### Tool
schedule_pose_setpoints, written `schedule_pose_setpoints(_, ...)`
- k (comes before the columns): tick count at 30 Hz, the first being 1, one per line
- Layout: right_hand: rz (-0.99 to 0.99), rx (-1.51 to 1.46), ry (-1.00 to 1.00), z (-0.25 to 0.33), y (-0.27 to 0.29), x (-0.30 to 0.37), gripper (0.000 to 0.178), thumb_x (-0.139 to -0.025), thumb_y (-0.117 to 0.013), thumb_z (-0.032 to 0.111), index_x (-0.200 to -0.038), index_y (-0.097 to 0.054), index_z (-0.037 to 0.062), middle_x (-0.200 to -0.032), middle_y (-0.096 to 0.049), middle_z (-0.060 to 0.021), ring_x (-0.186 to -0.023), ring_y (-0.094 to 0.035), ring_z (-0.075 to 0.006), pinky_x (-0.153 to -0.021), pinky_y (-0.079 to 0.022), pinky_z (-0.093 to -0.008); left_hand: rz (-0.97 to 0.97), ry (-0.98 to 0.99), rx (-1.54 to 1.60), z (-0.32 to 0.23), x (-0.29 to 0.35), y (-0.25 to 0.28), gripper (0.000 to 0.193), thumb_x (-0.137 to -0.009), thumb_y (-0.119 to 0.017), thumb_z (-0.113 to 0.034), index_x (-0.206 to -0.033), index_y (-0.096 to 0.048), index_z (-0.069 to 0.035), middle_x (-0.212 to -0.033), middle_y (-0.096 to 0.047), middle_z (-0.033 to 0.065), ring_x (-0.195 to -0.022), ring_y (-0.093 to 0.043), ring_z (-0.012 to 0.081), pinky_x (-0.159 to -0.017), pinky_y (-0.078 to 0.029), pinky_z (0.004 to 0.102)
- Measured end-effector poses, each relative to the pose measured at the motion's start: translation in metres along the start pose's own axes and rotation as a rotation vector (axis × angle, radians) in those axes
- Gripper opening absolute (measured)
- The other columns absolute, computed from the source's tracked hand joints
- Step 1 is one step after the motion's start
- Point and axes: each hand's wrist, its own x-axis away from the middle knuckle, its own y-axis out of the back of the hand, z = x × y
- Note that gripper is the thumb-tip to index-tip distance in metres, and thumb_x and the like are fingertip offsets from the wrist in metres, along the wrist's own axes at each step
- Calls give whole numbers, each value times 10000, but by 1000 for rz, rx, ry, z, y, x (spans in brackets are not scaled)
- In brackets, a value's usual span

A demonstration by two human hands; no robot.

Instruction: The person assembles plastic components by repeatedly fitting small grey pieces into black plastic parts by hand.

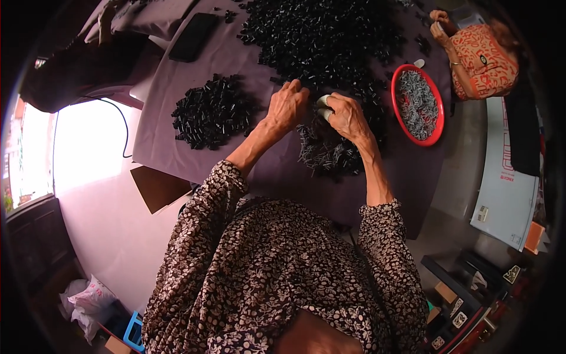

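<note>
Over a cloth-covered table, my left hand (pixel 288 106) and my right hand (pixel 349 118) work close together, a small gap between them. The left fingers are curled into a pinch; anything in them is too small to make out. Pale finger covers sit on the right thumb and forefinger, which are also pinched, their contents unclear. Beyond both hands spreads a large heap of small black pieces (pixel 318 44). A smaller heap of black pieces (pixel 212 112) lies left of my left hand. Just below my right hand is a pile of thin grey pins (pixel 324 152).
A red oval basin (pixel 396 109) holding many grey pins stands right of my right hand. A dark flat phone-like object (pixel 193 36) lies at the far left of the purple tablecloth (pixel 162 133). At the far right sits another person (pixel 480 62) in an orange patterned top, hands at the table edge.
</note>
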Motion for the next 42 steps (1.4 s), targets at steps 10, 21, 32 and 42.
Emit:
schedule_pose_setpoints(10,-109,60,105,11,-11,-7,100,-704,-596,59,-803,-600,60,-733,-584,-105,-696,-592,-309,-604,-483,-375,-56,176,176,-5,29,27,145,-709,-609,-146,-803,-577,-41,-779,-561,124,-721,-577,296,-594,-472,395)
schedule_pose_setpoints(21,-31,-19,118,15,-3,-3,114,-706,-628,43,-816,-608,22,-740,-566,-109,-677,-571,-309,-579,-460,-369,-15,794,1256,0,45,54,147,-804,-624,-155,-848,-595,-18,-682,-569,16,-606,-529,79,-560,-428,204)
schedule_pose_setpoints(32,7,88,339,18,-13,-12,67,-694,-571,28,-661,-514,44,-654,-532,-83,-610,-558,-224,-594,-426,-343,51,756,1957,-7,43,61,156,-876,-513,-109,-989,-542,-4,-865,-576,76,-732,-555,144,-661,-463,265)
schedule_pose_setpoints(42,-24,-712,-105,50,24,-3,169,-771,-569,-36,-931,-596,11,-859,-623,-26,-766,-571,-71,-697,-466,-203,32,659,1929,-23,40,67,168,-846,-528,-17,-1010,-549,8,-935,-594,101,-787,-574,164,-735,-481,287)
